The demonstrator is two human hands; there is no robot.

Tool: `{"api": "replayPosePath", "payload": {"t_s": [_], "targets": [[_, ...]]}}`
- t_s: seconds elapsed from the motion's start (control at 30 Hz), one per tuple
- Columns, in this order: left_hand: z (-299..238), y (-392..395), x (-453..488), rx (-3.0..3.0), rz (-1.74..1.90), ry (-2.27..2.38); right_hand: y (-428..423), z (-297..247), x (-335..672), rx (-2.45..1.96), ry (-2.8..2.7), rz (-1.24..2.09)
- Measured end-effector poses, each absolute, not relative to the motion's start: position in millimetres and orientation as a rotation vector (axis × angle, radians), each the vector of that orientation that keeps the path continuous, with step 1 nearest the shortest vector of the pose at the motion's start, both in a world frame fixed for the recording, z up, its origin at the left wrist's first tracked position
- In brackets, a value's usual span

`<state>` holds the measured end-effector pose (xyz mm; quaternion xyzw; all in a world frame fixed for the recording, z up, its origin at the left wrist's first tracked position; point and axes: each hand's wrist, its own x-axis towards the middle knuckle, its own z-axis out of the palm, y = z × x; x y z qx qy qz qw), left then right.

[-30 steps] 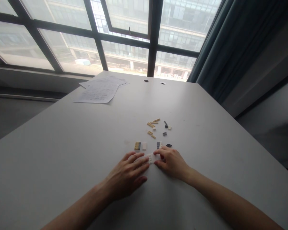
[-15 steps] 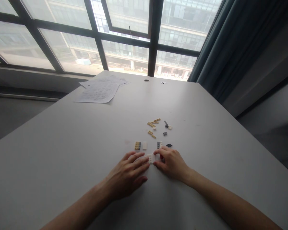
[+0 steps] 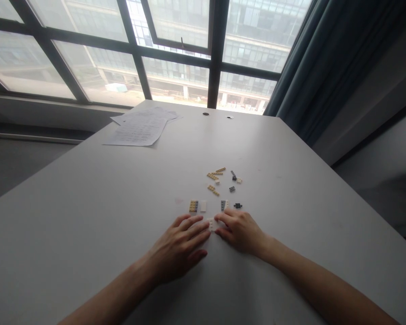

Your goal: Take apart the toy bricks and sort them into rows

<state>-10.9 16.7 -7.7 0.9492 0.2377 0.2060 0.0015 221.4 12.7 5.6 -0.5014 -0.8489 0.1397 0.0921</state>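
Observation:
A white studded toy building brick (image 3: 211,224) lies on the table between my two hands, partly covered by fingers. My left hand (image 3: 179,246) rests flat with its fingers stretched out, the fingertips at the brick's left side. My right hand (image 3: 242,231) has its thumb and index finger curled onto the right side of the same brick. Just beyond are a tan-and-grey studded block (image 3: 193,206), a smooth white piece (image 3: 203,206), a grey-and-white piece (image 3: 224,205) partly behind my right fingers, and a dark piece with side pegs (image 3: 237,206).
Farther out lie several loose tan plates (image 3: 213,176), a small white piece (image 3: 217,182), and grey pieces (image 3: 232,189). Printed sheets (image 3: 138,128) overlap at the far left of the white table (image 3: 104,198). Windows and a dark curtain (image 3: 311,67) stand behind.
My right thumb and index finger have shifted slightly left on the white brick. My left hand stays almost still, and the loose pieces keep their places.

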Motion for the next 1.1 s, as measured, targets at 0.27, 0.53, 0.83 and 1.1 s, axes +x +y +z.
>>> {"api": "replayPosePath", "payload": {"t_s": [0.27,0.53,0.83,1.1], "targets": [[-12,17,-12,2.960,0.635,0.752,16,8,227,-1.480,-2.528,0.361],[-12,18,-12,2.949,0.621,0.753,57,13,275,-1.689,-2.167,0.179],[-14,18,-13,2.940,0.619,0.759,80,-6,306,-1.882,-2.028,0.252],[-13,18,-12,2.948,0.615,0.757,78,-8,304,-1.880,-2.020,0.242]]}}
